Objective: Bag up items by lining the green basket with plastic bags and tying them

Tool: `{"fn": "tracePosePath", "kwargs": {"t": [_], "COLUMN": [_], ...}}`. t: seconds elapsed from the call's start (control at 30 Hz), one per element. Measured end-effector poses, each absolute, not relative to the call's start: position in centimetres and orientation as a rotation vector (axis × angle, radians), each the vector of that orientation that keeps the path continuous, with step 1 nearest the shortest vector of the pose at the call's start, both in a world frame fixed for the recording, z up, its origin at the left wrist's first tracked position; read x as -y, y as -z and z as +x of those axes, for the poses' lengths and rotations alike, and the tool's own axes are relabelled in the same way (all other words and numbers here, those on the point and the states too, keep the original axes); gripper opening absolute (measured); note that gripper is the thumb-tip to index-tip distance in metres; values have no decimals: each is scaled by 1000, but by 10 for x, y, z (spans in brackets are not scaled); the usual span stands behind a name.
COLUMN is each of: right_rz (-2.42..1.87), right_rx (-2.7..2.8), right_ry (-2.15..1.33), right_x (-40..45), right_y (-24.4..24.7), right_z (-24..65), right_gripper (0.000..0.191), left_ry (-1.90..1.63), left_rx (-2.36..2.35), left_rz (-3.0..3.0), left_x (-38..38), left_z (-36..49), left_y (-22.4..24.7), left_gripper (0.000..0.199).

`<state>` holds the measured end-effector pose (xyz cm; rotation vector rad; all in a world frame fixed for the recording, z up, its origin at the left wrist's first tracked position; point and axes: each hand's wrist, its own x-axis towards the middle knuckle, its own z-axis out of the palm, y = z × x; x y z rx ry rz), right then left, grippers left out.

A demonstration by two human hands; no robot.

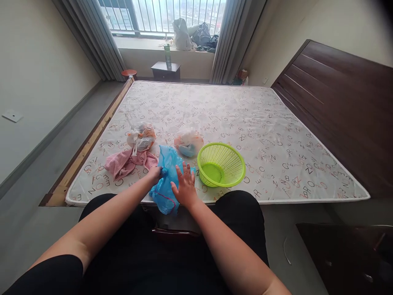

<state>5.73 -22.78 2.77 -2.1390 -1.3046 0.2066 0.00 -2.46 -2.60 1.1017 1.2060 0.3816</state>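
The left hand [155,174] is clamped on a crumpled translucent blue plastic bag [168,176], which the open right hand [184,186] presses just beside it. The bag spills over the near edge of the white lettered mattress [245,123]. Right of the hands sits a round lime-green plastic basket [221,164]; left lies a pink cloth [125,162].
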Motion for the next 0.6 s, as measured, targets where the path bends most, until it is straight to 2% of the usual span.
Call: {"fn": "tracePosePath", "kwargs": {"t": [0.13, 0.23, 0.37, 0.6], "right_rz": [-2290, -2381, -2380, -2364], "right_rx": [1398, 1344, 1335, 1329], "right_ry": [-574, -777, -835, -873], "right_x": [228, 228, 228, 224], "right_y": [-16, -7, -3, -1], "right_z": [55, 58, 60, 58], "right_gripper": [77, 78, 78, 78], "left_ry": [-367, -482, -796, -800], "left_rx": [-1304, -1359, -1443, -1381], "left_rz": [1246, 1426, 1740, 1350], "left_x": [1, -31, -77, -106], "left_z": [-2, -13, -33, -40], "left_y": [23, 10, -5, -16], "left_gripper": [22, 23, 28, 20]}}
